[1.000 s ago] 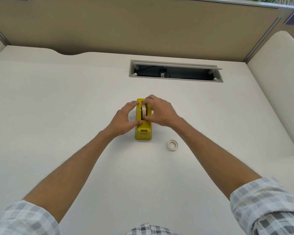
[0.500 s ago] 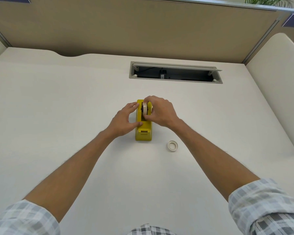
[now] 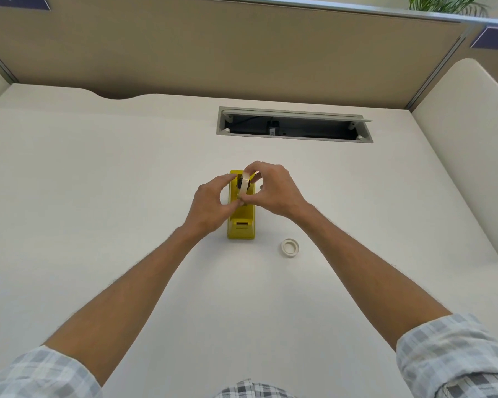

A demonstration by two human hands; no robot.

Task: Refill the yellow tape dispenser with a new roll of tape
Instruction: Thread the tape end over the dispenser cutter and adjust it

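The yellow tape dispenser [image 3: 241,225] stands on the white desk [image 3: 98,196], its cutter end toward me. A translucent roll of tape [image 3: 244,185] stands on edge over the dispenser's slot, held slightly above the yellow body. My right hand [image 3: 273,191] pinches the roll from the right and top. My left hand [image 3: 212,205] is at the dispenser's left side, its thumb and fingertips touching the roll's lower edge. A small white tape core [image 3: 290,247] lies flat on the desk to the right of the dispenser.
A grey open cable tray [image 3: 293,124] is set into the desk behind the dispenser. A tan partition wall [image 3: 242,53] rises at the desk's back, and a cream panel [image 3: 466,139] bounds the right side.
The roll of tape has come up a little out of the dispenser's slot in my right hand. My left hand's fingers moved in from the dispenser's side onto the roll's lower edge.
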